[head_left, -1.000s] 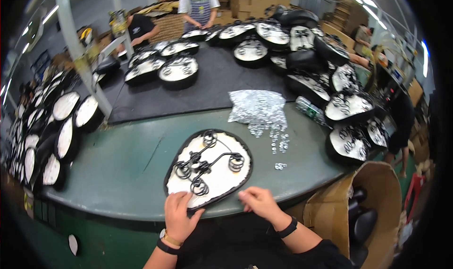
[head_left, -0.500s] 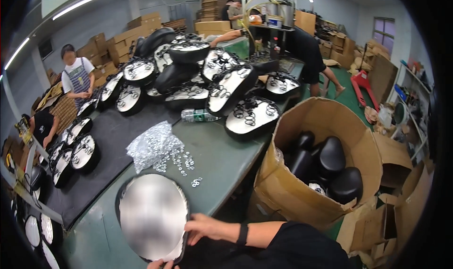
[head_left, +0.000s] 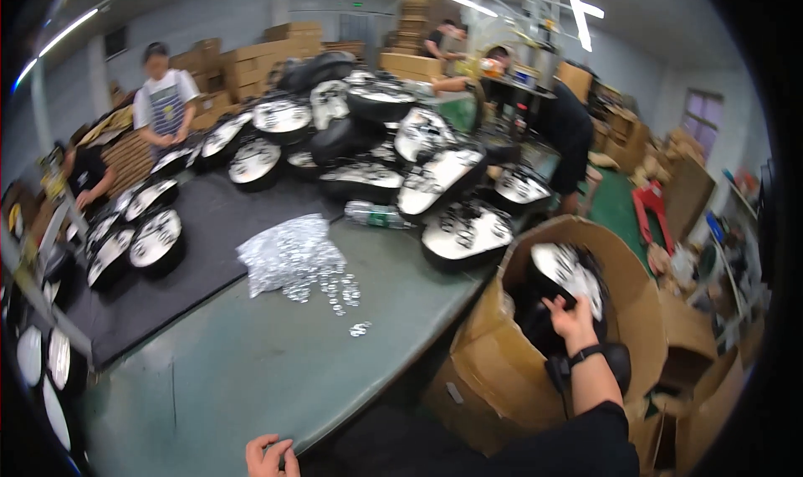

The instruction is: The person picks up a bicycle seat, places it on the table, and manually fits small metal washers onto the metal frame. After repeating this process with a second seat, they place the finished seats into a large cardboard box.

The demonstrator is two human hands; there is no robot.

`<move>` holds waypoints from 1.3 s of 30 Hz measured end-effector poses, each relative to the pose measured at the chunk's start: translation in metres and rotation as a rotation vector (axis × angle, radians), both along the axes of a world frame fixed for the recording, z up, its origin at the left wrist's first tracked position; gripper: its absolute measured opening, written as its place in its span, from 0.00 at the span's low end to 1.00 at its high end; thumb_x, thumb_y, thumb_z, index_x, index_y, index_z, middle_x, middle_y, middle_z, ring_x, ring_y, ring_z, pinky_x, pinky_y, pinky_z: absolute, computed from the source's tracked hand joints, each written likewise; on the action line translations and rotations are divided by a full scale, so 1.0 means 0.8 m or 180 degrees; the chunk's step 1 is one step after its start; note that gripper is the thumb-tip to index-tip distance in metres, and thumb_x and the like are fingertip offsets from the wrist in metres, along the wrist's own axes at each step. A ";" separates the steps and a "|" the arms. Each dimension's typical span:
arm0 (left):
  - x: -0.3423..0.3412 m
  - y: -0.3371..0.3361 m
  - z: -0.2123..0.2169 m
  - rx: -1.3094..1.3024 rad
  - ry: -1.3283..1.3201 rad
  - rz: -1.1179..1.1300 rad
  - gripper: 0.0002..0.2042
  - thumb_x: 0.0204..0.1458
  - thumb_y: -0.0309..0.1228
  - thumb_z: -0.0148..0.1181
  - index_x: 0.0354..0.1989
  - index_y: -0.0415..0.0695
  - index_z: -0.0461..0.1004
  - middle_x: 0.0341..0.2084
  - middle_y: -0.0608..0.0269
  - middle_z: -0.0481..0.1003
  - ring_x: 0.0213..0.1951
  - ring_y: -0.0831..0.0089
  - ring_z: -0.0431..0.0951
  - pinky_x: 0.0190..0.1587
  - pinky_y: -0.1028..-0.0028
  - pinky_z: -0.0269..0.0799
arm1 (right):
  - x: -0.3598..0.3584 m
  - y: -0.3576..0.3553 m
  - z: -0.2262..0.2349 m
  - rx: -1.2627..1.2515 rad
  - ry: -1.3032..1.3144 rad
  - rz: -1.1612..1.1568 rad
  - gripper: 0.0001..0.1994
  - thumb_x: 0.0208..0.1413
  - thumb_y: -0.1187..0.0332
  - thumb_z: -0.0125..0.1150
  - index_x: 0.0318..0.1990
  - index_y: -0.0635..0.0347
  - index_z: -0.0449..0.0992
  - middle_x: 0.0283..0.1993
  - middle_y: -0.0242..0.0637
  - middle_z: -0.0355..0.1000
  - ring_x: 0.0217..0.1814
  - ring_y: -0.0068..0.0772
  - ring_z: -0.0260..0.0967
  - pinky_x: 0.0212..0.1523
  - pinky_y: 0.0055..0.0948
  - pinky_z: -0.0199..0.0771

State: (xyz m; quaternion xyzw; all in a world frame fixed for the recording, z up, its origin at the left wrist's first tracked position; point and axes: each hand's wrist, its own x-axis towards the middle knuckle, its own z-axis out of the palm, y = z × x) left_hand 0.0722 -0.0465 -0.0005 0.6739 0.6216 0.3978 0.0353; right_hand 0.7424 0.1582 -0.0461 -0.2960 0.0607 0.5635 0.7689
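Note:
My right hand (head_left: 572,320) reaches into a large cardboard box (head_left: 478,361) at the right. Its fingers look spread at the edge of a bike saddle (head_left: 562,268), which lies in the box with its white underside up. Whether they still touch the saddle is blurred. Other black saddles (head_left: 617,365) lie in the box, partly hidden by my arm. My left hand (head_left: 271,457) is at the near edge of the green table (head_left: 251,368), fingers loosely bent and apart, holding nothing.
A plastic bag of small metal nuts (head_left: 288,255) lies on the table, with nuts spilled beside it. Behind it are a plastic bottle (head_left: 375,215) and a heap of saddles (head_left: 364,180). A person (head_left: 167,100) stands across the table; others work farther back. A red pallet jack (head_left: 652,213) stands at the right.
The saddle has gone from the near table edge into the cardboard box with my right hand. My left hand has come off it. The view has turned to the right.

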 end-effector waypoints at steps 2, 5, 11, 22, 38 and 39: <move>-0.005 -0.006 0.004 -0.0115 -0.0063 0.0255 0.09 0.54 0.21 0.63 0.44 0.40 0.81 0.45 0.47 0.76 0.49 0.47 0.76 0.54 0.57 0.73 | -0.013 0.014 -0.031 -0.0328 -0.0184 -0.0607 0.22 0.64 0.63 0.53 0.59 0.69 0.65 0.31 0.40 0.72 0.24 0.35 0.73 0.37 0.31 0.88; -0.012 -0.005 0.003 -0.0389 -0.0268 0.0405 0.10 0.54 0.23 0.63 0.45 0.41 0.81 0.46 0.46 0.77 0.49 0.47 0.77 0.53 0.57 0.73 | 0.018 -0.004 -0.040 -0.0720 0.0246 -0.0761 0.18 0.69 0.56 0.48 0.50 0.60 0.77 0.38 0.45 0.80 0.26 0.31 0.76 0.32 0.27 0.87; -0.037 0.020 -0.007 0.0160 -0.0461 0.0312 0.07 0.49 0.23 0.68 0.36 0.48 0.83 0.34 0.65 0.80 0.32 0.64 0.80 0.33 0.68 0.76 | -0.143 0.092 0.126 0.0242 -0.2469 0.0572 0.16 0.67 0.55 0.58 0.52 0.54 0.78 0.33 0.27 0.80 0.23 0.15 0.69 0.20 0.15 0.67; -0.133 0.072 0.004 -0.0807 -0.0783 0.0189 0.10 0.57 0.38 0.66 0.44 0.51 0.83 0.38 0.67 0.79 0.37 0.64 0.81 0.38 0.68 0.78 | -0.761 0.226 0.216 0.1483 -0.3240 0.4464 0.21 0.67 0.63 0.59 0.63 0.61 0.70 0.46 0.42 0.79 0.39 0.29 0.76 0.36 0.30 0.79; -0.599 0.366 0.020 -0.0595 0.1167 0.2874 0.40 0.50 0.34 0.71 0.71 0.41 0.58 0.71 0.49 0.58 0.70 0.52 0.60 0.69 0.57 0.61 | -1.115 0.390 0.079 0.0441 -0.3413 0.4387 0.52 0.62 0.48 0.63 0.78 0.63 0.32 0.59 0.66 0.66 0.45 0.54 0.79 0.38 0.47 0.86; -0.607 0.397 0.023 -0.0692 0.1241 0.2759 0.36 0.54 0.32 0.65 0.72 0.41 0.57 0.72 0.50 0.57 0.72 0.53 0.58 0.72 0.57 0.57 | -1.118 0.402 0.075 0.0354 -0.3436 0.4393 0.53 0.61 0.45 0.63 0.78 0.62 0.33 0.60 0.67 0.65 0.45 0.55 0.80 0.38 0.48 0.86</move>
